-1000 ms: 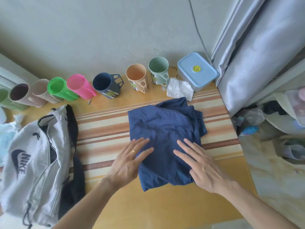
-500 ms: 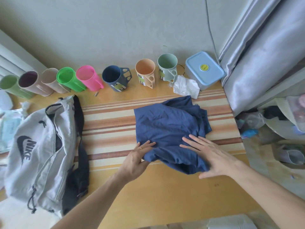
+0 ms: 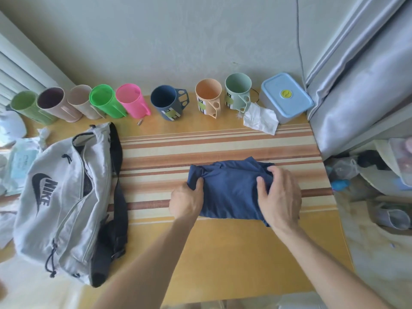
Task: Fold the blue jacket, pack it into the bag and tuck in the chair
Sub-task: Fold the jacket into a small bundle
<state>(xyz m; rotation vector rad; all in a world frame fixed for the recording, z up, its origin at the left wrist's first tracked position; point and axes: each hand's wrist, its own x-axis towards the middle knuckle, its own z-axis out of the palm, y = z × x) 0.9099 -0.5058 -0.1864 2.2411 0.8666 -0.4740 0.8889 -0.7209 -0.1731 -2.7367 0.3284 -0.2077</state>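
Striped mat [image 3: 223,143] covers a yellow tabletop [image 3: 223,253], w/ a row of mugs [image 3: 169,103] along the wall at top. Grey bag [image 3: 60,197] lies at left, zip open, well apart from the rest. Center-right: left hand [image 3: 186,202] has fingers curled, pinching the left edge of the blue jacket [image 3: 229,192], a compact bundle on the mat; right hand [image 3: 279,197] clamps its right edge, fingers bent. Blue-lidded box [image 3: 286,97] at upper right.

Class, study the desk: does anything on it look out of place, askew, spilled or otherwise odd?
A crumpled white tissue lies loose beside the blue lidded box. A small metal bit sits stray on the tabletop by the pink cup. The cups stand upright in a row, nothing looks spilled, and both hands grip the folded blue jacket.
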